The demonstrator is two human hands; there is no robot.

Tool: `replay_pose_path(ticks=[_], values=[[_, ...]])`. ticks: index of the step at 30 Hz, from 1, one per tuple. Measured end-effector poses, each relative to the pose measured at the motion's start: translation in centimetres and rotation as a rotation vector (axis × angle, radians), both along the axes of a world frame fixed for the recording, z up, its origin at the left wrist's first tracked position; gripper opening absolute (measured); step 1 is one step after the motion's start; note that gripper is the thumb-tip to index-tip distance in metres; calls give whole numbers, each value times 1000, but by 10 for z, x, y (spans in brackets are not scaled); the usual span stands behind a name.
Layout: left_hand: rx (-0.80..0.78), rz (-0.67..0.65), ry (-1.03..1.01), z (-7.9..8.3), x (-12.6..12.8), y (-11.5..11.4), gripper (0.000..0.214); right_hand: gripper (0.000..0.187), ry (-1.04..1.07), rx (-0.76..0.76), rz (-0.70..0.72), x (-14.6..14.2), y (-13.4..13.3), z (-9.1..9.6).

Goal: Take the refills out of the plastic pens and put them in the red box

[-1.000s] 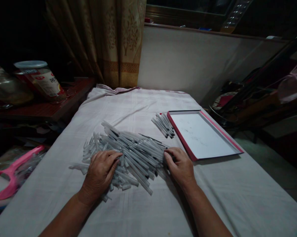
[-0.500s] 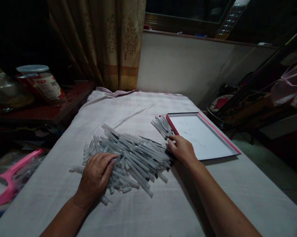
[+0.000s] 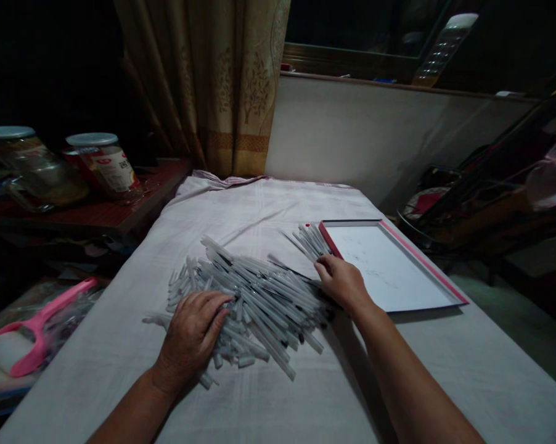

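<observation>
A loose pile of translucent ballpoint pen barrels (image 3: 264, 296), some with dark tips, lies on the cloth between my hands. My left hand (image 3: 192, 333) rests on the pile's left side, fingers bent and pressed together; what lies under the fingertips is hidden. My right hand (image 3: 345, 280) is closed in a pinch at the pile's far right, on a slim pen (image 3: 299, 245) that points away to the left. Beside it, a small row of pens (image 3: 314, 237) lies against the red edge of a shallow white box lid (image 3: 375, 265). Short clear caps (image 3: 245, 361) are scattered near my left hand.
A white cloth (image 3: 278, 407) covers the table. Left stand a dark red side table (image 3: 153, 185) with a labelled jar (image 3: 106, 166) and a glass mug (image 3: 47, 179). Lower left is a pink-handled item (image 3: 42, 320). A curtain (image 3: 241, 92) and a wall (image 3: 343, 135) close off the back.
The view has shifted, so everything sits slightly lower and further right. My right hand has moved slightly at the small row, where a slim pen now sticks out. My left hand stays on the pile.
</observation>
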State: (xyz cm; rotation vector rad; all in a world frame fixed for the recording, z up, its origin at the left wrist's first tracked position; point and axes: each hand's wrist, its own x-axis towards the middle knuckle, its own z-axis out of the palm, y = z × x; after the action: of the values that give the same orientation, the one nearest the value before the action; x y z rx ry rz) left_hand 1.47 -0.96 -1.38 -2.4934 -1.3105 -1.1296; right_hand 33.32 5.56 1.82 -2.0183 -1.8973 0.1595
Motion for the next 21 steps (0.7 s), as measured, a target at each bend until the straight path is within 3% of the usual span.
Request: replay_pose_path(ticks=[4,7,15,21], values=[[80,62,-9,7,6,-6,27,24,479,167,211,-17,-49,7],[105,63,23,9,11,-10,33,21,650,154,301,-35,-77,2],[31,-42,10,9,10,-12,13,29,979,-42,146,-47,-83,-21],[21,-74,-28,12,15,-13,11,37,1083,-112,98,-45,-84,-21]])
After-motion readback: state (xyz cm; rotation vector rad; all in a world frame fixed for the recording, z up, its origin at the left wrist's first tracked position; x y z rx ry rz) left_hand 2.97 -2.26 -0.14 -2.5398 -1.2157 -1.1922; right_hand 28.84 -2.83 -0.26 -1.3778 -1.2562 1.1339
